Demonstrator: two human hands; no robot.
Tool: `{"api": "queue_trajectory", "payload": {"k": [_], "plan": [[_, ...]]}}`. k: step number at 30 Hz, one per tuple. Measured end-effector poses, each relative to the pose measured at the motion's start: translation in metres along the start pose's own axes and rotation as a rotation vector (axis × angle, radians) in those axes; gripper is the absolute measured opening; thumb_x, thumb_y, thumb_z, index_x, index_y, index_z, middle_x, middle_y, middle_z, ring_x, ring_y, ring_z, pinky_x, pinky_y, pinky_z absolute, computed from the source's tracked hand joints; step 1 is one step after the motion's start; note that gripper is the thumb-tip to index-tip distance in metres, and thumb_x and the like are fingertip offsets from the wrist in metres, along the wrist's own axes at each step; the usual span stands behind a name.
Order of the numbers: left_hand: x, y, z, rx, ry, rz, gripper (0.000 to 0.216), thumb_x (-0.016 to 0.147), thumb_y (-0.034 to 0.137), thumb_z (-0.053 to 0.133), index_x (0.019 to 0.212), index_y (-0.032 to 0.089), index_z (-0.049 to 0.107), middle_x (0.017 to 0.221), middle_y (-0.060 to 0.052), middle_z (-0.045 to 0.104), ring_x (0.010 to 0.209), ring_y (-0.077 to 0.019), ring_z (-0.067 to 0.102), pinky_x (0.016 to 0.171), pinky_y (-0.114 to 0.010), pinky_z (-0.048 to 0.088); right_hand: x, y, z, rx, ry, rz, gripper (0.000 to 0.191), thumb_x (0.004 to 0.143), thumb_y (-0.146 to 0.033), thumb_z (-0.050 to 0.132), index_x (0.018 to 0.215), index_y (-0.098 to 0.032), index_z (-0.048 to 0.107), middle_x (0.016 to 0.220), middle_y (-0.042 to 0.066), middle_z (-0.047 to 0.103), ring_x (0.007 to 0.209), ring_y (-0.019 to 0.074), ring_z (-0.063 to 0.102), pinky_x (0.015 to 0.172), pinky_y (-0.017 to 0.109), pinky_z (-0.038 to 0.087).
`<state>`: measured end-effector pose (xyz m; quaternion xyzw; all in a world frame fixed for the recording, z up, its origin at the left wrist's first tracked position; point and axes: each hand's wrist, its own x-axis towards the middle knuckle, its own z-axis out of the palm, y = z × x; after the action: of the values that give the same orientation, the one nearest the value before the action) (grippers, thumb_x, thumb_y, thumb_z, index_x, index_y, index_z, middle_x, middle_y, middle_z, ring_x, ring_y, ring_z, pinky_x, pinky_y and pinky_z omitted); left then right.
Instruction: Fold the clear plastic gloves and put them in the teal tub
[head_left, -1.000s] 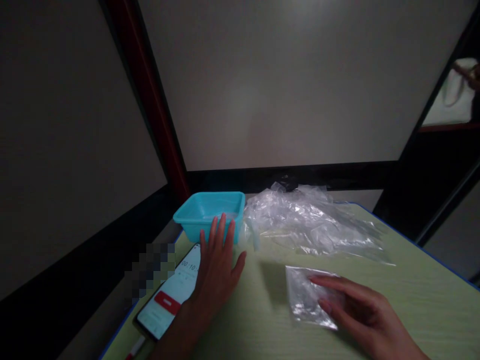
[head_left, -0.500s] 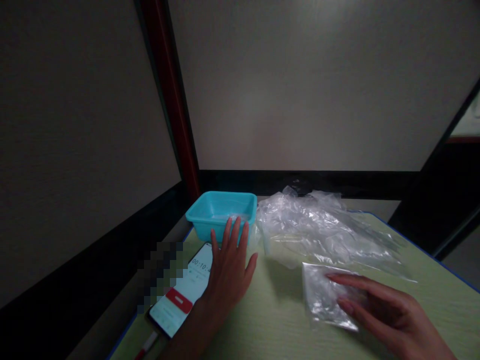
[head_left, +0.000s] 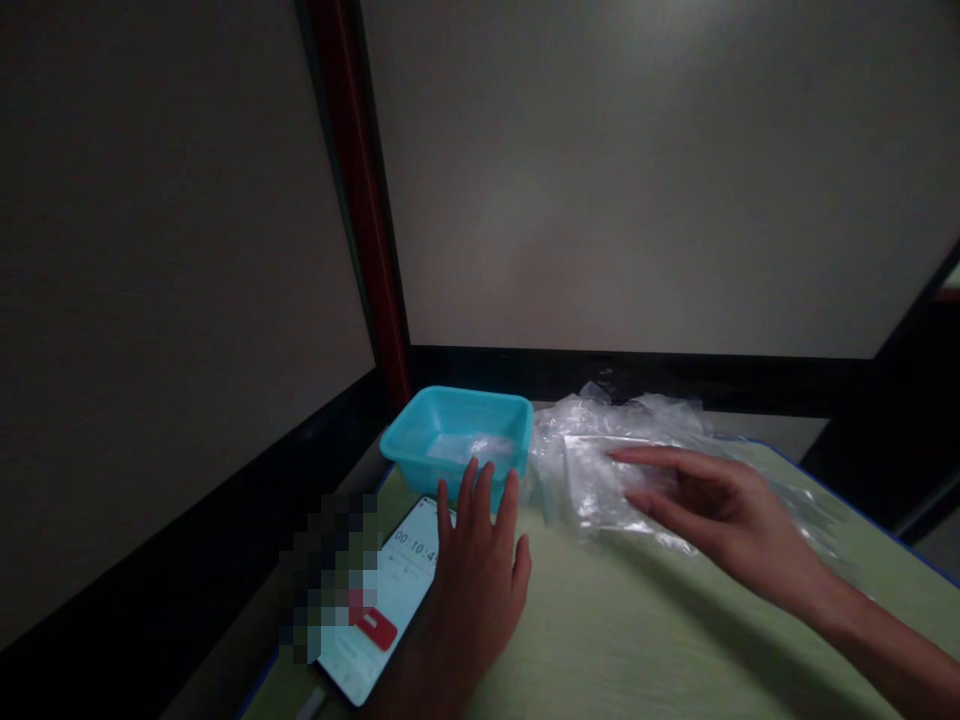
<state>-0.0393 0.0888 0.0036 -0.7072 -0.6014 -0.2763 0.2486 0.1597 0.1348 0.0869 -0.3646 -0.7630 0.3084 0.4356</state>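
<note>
A folded clear plastic bag (head_left: 589, 490) hangs from my right hand (head_left: 701, 500), pinched between the thumb and fingers, raised over the table in front of the loose plastic. My left hand (head_left: 480, 575) is open, palm down with fingers spread, its fingertips just before the front wall of the turquoise basin (head_left: 401, 460). Whether those fingertips touch the basin I cannot tell. Inside the basin lies some clear plastic (head_left: 472, 447). The phone (head_left: 401, 590), its screen lit with a timer, is partly covered by my left hand.
Crumpled clear plastic sheeting (head_left: 652, 412) lies along the back right of the green table (head_left: 600, 640). Grey panels (head_left: 600, 200) stand behind the table and on the left, with a dark red post (head_left: 360, 200) between them. A cable meets the phone's lower end.
My right hand has lifted the folded plastic bag from low over the table, up and leftward toward the basin. The left hand keeps its spread pose; the view has shifted slightly.
</note>
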Motion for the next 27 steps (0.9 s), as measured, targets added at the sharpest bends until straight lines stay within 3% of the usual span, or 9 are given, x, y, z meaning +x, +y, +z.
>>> {"api": "queue_trajectory", "payload": {"k": [3, 8, 13, 20, 27], "plan": [[-0.002, 0.002, 0.000, -0.017, 0.021, -0.030, 0.047, 0.080, 0.009, 0.045, 0.127, 0.012, 0.042, 0.128, -0.019, 0.046, 0.125, -0.0360, 0.039, 0.097, -0.061, 0.038, 0.027, -0.003, 0.007, 0.062, -0.021, -0.065, 0.025, 0.073, -0.028, 0.065, 0.096, -0.020, 0.068, 0.096, 0.006, 0.070, 0.066, 0.0134, 0.063, 0.056, 0.024, 0.053], [-0.004, 0.005, -0.001, -0.029, 0.059, -0.045, 0.044, 0.080, 0.007, 0.043, 0.124, 0.011, 0.045, 0.122, -0.018, 0.046, 0.119, -0.0348, 0.044, 0.092, -0.058, 0.044, 0.073, -0.003, 0.031, 0.095, -0.168, -0.142, 0.027, 0.074, -0.021, 0.061, 0.100, -0.017, 0.066, 0.104, 0.007, 0.068, 0.079, 0.0154, 0.064, 0.069, 0.030, 0.054], [-0.006, 0.006, -0.004, -0.005, 0.055, -0.051, 0.045, 0.079, 0.007, 0.043, 0.123, 0.012, 0.046, 0.121, -0.018, 0.044, 0.113, -0.0336, 0.048, 0.086, -0.056, 0.049, 0.115, 0.004, 0.058, -0.126, -0.388, -0.224, 0.033, 0.075, -0.005, 0.053, 0.105, -0.013, 0.064, 0.114, 0.010, 0.064, 0.095, 0.0182, 0.062, 0.081, 0.033, 0.050], [-0.011, 0.007, 0.000, -0.013, 0.022, -0.078, 0.049, 0.077, 0.009, 0.047, 0.126, 0.014, 0.045, 0.123, -0.017, 0.044, 0.117, -0.0338, 0.045, 0.090, -0.058, 0.046, 0.158, 0.011, 0.084, -0.238, -0.654, -0.291, 0.037, 0.068, 0.005, 0.053, 0.098, -0.012, 0.068, 0.104, 0.008, 0.068, 0.096, 0.0187, 0.062, 0.081, 0.029, 0.047], [-0.013, 0.011, 0.003, -0.034, 0.031, -0.120, 0.050, 0.075, 0.006, 0.049, 0.125, 0.016, 0.047, 0.124, -0.015, 0.046, 0.121, -0.0328, 0.042, 0.094, -0.057, 0.042, 0.173, 0.009, 0.104, -0.360, -0.903, -0.332, 0.032, 0.065, 0.009, 0.053, 0.083, -0.011, 0.070, 0.091, 0.006, 0.071, 0.087, 0.0164, 0.064, 0.075, 0.024, 0.046]]}}
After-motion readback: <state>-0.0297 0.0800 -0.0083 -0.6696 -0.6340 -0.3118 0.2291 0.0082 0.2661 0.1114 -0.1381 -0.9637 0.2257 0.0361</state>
